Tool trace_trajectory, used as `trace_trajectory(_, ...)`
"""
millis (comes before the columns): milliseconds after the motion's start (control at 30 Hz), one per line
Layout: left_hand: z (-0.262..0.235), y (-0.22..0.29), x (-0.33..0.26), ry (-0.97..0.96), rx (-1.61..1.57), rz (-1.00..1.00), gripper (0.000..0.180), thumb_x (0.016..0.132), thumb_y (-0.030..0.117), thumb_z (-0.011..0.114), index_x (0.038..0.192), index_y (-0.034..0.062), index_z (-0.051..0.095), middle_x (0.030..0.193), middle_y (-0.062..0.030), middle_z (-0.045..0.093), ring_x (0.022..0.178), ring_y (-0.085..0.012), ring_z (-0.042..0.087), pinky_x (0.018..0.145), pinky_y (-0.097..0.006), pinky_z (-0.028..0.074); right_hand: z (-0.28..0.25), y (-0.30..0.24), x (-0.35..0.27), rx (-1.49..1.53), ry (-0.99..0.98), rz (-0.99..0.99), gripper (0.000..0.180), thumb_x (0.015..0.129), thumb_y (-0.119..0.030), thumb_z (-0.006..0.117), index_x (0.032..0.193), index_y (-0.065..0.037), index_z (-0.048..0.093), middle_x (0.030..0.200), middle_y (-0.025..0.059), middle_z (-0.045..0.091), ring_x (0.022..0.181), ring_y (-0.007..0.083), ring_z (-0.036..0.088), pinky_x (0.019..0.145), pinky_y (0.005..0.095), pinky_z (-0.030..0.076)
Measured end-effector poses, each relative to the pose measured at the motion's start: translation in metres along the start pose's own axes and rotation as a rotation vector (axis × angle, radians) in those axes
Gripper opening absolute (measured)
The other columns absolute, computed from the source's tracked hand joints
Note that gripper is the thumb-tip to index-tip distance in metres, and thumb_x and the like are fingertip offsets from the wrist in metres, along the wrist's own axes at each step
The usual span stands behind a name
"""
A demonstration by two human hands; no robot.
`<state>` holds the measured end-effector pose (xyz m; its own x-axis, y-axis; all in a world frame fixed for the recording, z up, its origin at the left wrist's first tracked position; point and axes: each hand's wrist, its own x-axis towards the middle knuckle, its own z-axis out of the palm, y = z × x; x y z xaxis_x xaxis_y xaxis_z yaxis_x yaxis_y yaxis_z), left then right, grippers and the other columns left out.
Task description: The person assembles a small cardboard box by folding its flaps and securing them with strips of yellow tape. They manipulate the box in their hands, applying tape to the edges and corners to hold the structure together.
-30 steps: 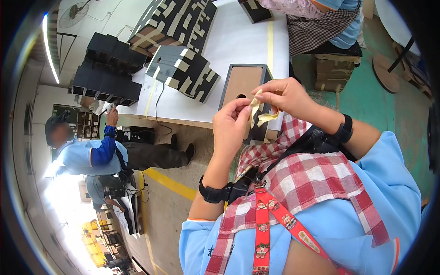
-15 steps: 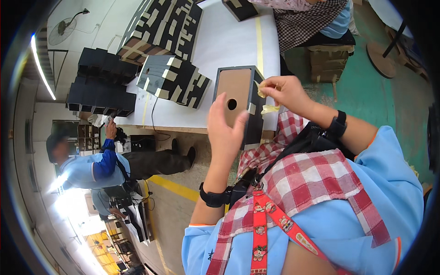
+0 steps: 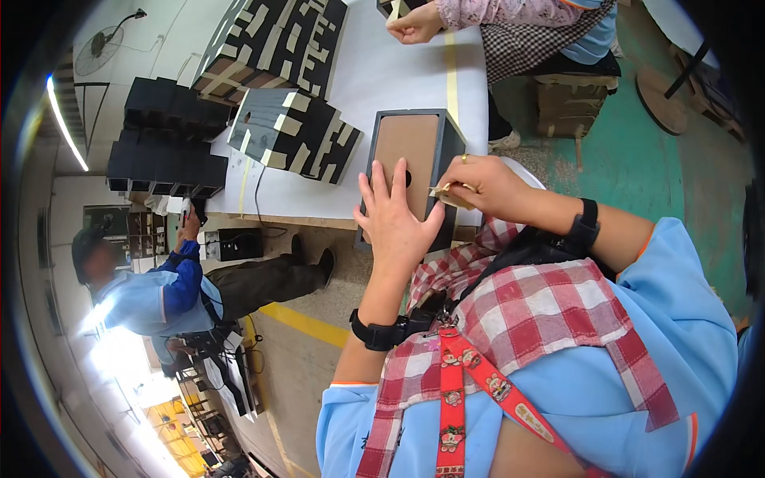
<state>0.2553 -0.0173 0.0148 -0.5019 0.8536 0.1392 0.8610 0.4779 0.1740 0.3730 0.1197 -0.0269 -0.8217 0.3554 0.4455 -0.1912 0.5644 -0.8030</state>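
A black box with a brown panel and a round hole (image 3: 414, 143) stands at the near edge of the white table (image 3: 382, 88). My left hand (image 3: 396, 217) lies flat and spread on the panel's lower part, fingers apart. My right hand (image 3: 482, 185) pinches a small strip of yellowish tape (image 3: 441, 191) at the box's right edge, close to my left thumb.
Stacks of black and brown panels (image 3: 295, 135) and black boxes (image 3: 163, 147) cover the table's left side. Another person's hands (image 3: 414, 24) work at the far end. A person in blue (image 3: 167, 287) sits on the floor at the left.
My hands have come down from in front of my chest to the box. The left hand went from pinching the tape to lying flat on the panel; the right keeps the tape.
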Motion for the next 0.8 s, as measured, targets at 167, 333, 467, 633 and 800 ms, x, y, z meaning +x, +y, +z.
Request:
trace_trajectory(167,0.002,-0.002,0.000,0.015,-0.022,0.007,0.078,0.066,0.036,0.070,0.134,0.0140,0.038,0.142,-0.0209,0.027,0.133,-0.0415,0.019,0.095,-0.064,0.022,-0.005,-0.007,0.001,0.027,-0.010,0.005,0.009,0.079,-0.010,0.062,0.086,-0.003,0.061,0.081,0.0116,0.059,0.074,0.0292,0.058,0.066,0.0358,0.046)
trace_trajectory(333,0.002,-0.005,0.004,0.000,-0.047,-0.018,0.080,0.065,0.036,0.071,0.135,0.0131,0.037,0.142,-0.0214,0.026,0.133,-0.0415,0.018,0.095,-0.064,0.022,-0.019,-0.030,-0.023,0.104,-0.211,-0.103,0.013,0.079,-0.008,0.063,0.090,-0.003,0.061,0.082,0.0118,0.060,0.076,0.0298,0.060,0.067,0.0351,0.048)
trace_trajectory(467,-0.003,-0.001,0.005,-0.043,-0.023,-0.017,0.085,0.063,0.037,0.072,0.136,0.0135,0.035,0.144,-0.0206,0.022,0.134,-0.0407,0.015,0.097,-0.062,0.020,-0.022,-0.007,-0.005,-0.204,0.064,0.004,0.016,0.078,-0.011,0.064,0.091,-0.003,0.059,0.085,0.0118,0.059,0.077,0.0305,0.060,0.066,0.0372,0.049)
trace_trajectory(633,-0.016,-0.017,0.000,-0.170,-0.083,0.073,0.091,0.062,0.038,0.074,0.139,0.0163,0.031,0.147,-0.0191,0.018,0.136,-0.0384,0.012,0.101,-0.059,0.017,-0.001,-0.009,0.011,-0.378,-0.085,-0.068,0.018,0.077,-0.017,0.065,0.086,-0.004,0.056,0.079,0.0114,0.056,0.074,0.0307,0.059,0.059,0.0403,0.048)
trace_trajectory(800,-0.008,-0.019,-0.002,-0.124,-0.070,0.032,0.090,0.063,0.038,0.074,0.139,0.0146,0.031,0.147,-0.0183,0.020,0.136,-0.0372,0.014,0.102,-0.057,0.016,-0.010,-0.014,0.006,0.043,-0.422,-0.164,0.010,0.079,-0.015,0.062,0.081,-0.006,0.058,0.074,0.0088,0.056,0.070,0.0259,0.059,0.060,0.0371,0.046)
